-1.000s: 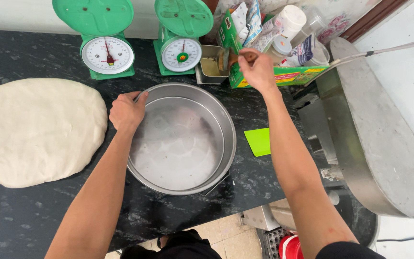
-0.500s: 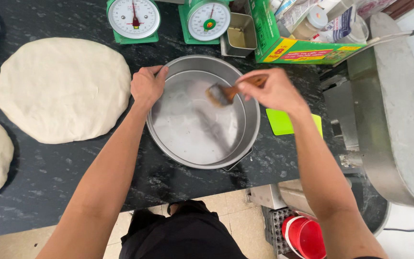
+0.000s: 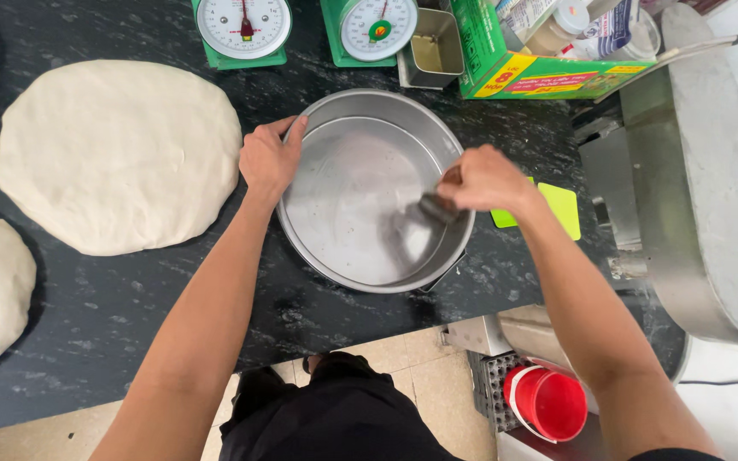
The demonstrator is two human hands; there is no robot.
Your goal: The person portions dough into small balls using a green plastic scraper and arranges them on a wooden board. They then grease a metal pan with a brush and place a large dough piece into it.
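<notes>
The round shallow metal pan (image 3: 360, 196) sits on the dark speckled stone counter (image 3: 113, 299), near its front edge. The left hand (image 3: 268, 159) grips the pan's left rim with the fingers closed over it. The right hand (image 3: 482, 177) is closed around a small dark brush (image 3: 430, 207) whose head is blurred and presses on the pan's inside, by the right wall.

The pan can slide or tip toward the counter edge if the left hand loosens, because the brush pushes sideways. The right forearm passes just above the lime-green plastic scraper (image 3: 561, 207) and may knock it off. The big flat disc of pale dough (image 3: 117, 154) lies just beside the left hand, so the wrist can dent it.
</notes>
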